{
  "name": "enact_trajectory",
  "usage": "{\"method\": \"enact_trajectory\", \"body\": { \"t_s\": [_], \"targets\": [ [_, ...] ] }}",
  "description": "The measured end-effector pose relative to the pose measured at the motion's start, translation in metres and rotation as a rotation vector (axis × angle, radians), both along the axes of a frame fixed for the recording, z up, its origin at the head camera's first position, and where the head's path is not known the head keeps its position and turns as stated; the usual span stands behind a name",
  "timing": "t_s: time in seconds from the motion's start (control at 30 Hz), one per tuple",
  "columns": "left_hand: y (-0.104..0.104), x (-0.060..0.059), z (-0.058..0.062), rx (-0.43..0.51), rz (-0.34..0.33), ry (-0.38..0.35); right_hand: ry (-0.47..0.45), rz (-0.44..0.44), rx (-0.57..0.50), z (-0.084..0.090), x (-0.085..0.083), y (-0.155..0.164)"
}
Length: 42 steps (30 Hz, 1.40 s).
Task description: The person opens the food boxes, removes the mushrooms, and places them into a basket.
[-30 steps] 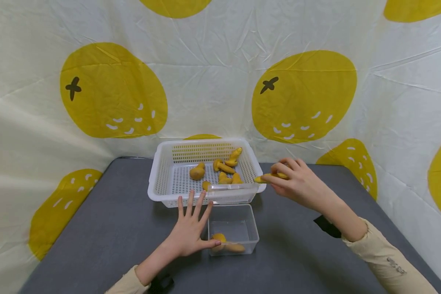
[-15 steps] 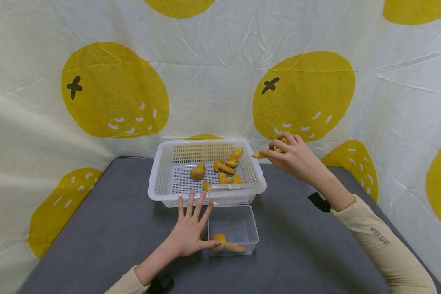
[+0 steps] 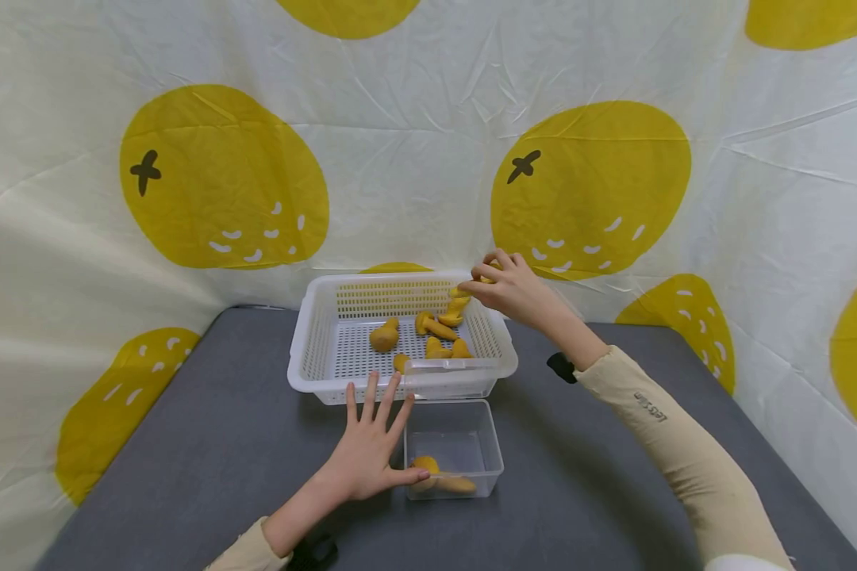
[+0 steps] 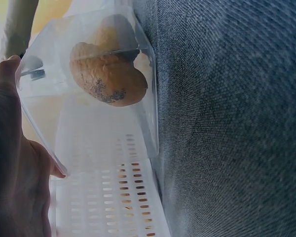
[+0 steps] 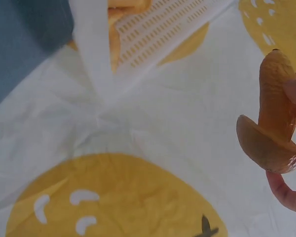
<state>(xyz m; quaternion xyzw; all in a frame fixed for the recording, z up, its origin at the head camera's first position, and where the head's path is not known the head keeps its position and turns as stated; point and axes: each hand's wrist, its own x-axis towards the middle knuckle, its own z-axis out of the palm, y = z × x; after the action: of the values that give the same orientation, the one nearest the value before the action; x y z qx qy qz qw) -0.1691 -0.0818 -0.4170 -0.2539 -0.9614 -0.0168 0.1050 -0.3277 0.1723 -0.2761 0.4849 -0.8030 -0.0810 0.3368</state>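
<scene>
My right hand [image 3: 517,293] hovers over the back right of a white slotted basket [image 3: 301,341]. It pinches a yellow-brown mushroom [image 5: 275,103], whose stem and curved cap show in the right wrist view. Several similar mushrooms lie in the basket, among them a rounded one [image 3: 384,336] and one with a long stem [image 3: 439,327]. The left hand [image 3: 364,456] has its fingers spread beside a clear plastic box [image 3: 491,456], its thumb over the near rim. Inside the box, mushrooms [image 4: 108,79] lie at the near end.
A clear plastic panel [image 3: 453,385] stands between box and basket, overlapping the basket's front right. All this sits on a dark grey table [image 3: 257,444]. A white curtain [image 3: 407,182] with yellow fruit prints hangs behind and along the sides.
My right hand rises from the basket's right side, then moves left over its back right corner, still holding the mushroom. The left hand and the box stay in place.
</scene>
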Motion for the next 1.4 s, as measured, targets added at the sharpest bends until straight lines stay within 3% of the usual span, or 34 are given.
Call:
{"method": "enact_trajectory", "body": {
  "t_s": [0.23, 0.43, 1.03, 1.4],
  "targets": [
    [0.000, -0.001, -0.001, -0.021, 0.012, 0.000, 0.037, 0.036, 0.035, -0.011, -0.018, -0.031],
    [0.001, -0.001, -0.001, -0.007, 0.010, -0.012, 0.008, 0.039, 0.073, -0.017, -0.031, -0.053],
    [0.000, -0.002, 0.005, -0.019, 0.009, -0.041, -0.021, 0.004, 0.116, -0.006, -0.063, -0.092],
    [0.000, -0.001, 0.003, -0.018, 0.011, -0.023, -0.048, -0.029, 0.152, -0.008, -0.067, -0.097]
  ]
}}
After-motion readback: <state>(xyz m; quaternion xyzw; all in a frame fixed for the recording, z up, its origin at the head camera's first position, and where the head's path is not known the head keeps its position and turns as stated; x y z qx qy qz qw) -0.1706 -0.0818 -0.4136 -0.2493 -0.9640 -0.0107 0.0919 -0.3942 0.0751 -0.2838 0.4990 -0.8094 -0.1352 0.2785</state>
